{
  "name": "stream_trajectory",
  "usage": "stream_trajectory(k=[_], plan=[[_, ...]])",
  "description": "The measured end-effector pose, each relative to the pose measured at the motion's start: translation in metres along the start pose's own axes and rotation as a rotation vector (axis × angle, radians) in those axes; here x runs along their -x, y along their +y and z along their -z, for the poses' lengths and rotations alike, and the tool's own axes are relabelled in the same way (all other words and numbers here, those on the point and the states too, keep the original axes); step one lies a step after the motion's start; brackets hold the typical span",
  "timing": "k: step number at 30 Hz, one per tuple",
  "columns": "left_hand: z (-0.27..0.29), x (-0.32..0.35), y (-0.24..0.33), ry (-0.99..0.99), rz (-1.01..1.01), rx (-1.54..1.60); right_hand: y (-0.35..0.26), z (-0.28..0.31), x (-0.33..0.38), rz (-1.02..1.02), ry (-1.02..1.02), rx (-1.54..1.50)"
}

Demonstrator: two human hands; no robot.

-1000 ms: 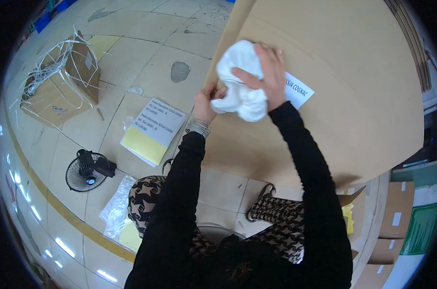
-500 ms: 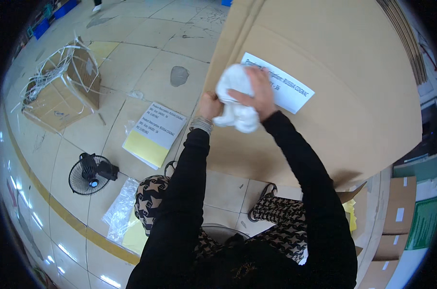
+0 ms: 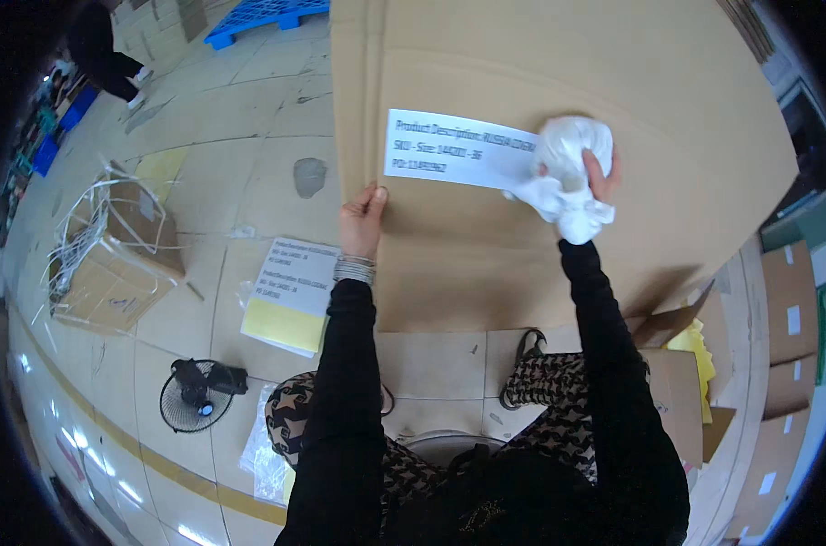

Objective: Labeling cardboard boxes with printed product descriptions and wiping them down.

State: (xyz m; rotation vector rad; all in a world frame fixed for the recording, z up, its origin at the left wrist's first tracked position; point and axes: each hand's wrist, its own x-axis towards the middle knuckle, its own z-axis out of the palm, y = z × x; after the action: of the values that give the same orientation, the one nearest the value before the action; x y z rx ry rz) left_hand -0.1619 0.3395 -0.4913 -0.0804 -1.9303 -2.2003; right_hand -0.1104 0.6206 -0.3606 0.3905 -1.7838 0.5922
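A white printed label (image 3: 449, 150) lies flat on a large brown cardboard sheet (image 3: 486, 273). My right hand (image 3: 602, 175) is closed on a bunched white cloth (image 3: 572, 146), which presses over the label's right end. Most of that hand's fingers are hidden by the cloth. Just below the label's lower left corner, my left hand (image 3: 362, 221) is closed at the cardboard's left edge, its thumb on top and the other fingers curled. On the floor to the left rests a stack of printed label sheets (image 3: 290, 278) with a yellow lower part.
A carton (image 3: 122, 282) with tangled white straps and a black fan (image 3: 197, 396) stand on the left. Clear plastic (image 3: 266, 455) lies by my leg. An open box (image 3: 668, 382) with yellow paper and stacked cartons (image 3: 789, 309) are at right. Another person (image 3: 104, 55) is far left, near a blue pallet (image 3: 263, 18).
My right hand has swept right with the cloth across the label, away from my left hand. The label now shows more fully and straighter. My view has shifted, and a person shows at far left.
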Motion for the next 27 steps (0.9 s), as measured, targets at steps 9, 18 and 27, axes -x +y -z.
stream_trajectory(k=[9, 18, 27], plan=[[0.009, -0.004, -0.036, -0.054, 0.17, 0.801, -0.12, -0.138, 0.003, 0.537, -0.373, -0.055], [0.008, 0.006, -0.006, -0.028, 0.012, 0.115, -0.078, -0.098, -0.046, 0.398, -0.375, 0.07], [0.014, 0.004, -0.023, -0.113, 0.185, 0.816, -0.102, -0.114, -0.026, 0.658, -0.614, -0.088]])
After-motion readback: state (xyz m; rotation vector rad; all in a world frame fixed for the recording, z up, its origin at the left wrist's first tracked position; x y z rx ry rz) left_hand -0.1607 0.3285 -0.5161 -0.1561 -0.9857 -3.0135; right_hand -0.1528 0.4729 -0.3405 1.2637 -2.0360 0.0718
